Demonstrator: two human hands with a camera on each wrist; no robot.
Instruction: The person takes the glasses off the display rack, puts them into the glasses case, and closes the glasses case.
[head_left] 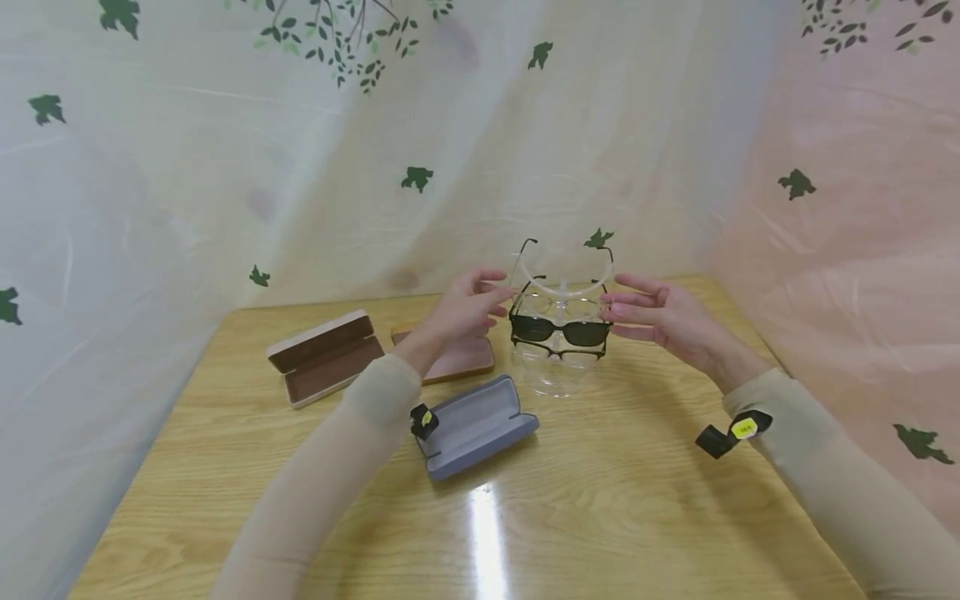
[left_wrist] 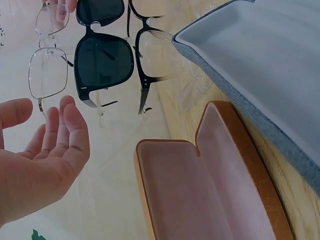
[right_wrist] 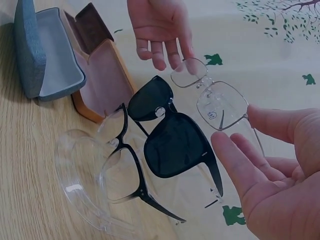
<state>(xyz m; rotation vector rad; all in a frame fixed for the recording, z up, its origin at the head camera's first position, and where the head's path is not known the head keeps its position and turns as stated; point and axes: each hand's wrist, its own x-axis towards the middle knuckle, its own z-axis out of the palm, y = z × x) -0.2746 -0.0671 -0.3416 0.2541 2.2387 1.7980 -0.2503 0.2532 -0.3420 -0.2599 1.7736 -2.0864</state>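
Observation:
Three pairs of glasses sit one above another on a clear display stand (head_left: 555,388). Uppermost are thin metal-rimmed glasses (right_wrist: 220,104), with dark sunglasses (head_left: 585,333) beneath and black half-rim glasses (head_left: 559,354) lowest. My left hand (head_left: 463,310) is at the left side of the metal-rimmed pair, thumb and fingers spread around its hinge end with a gap between them. On the opposite side my right hand (right_wrist: 280,185) has its thumb right at the hinge and its index fingertip at the lens's lower corner, fingers extended and apart.
An open blue-grey glasses case (head_left: 480,429) lies in front of the stand. Behind my left wrist is an open tan case with pink lining (head_left: 461,358). An open beige case with brown lining (head_left: 330,367) lies farther left. A leaf-patterned curtain (head_left: 337,208) hangs behind the wooden table (head_left: 615,500).

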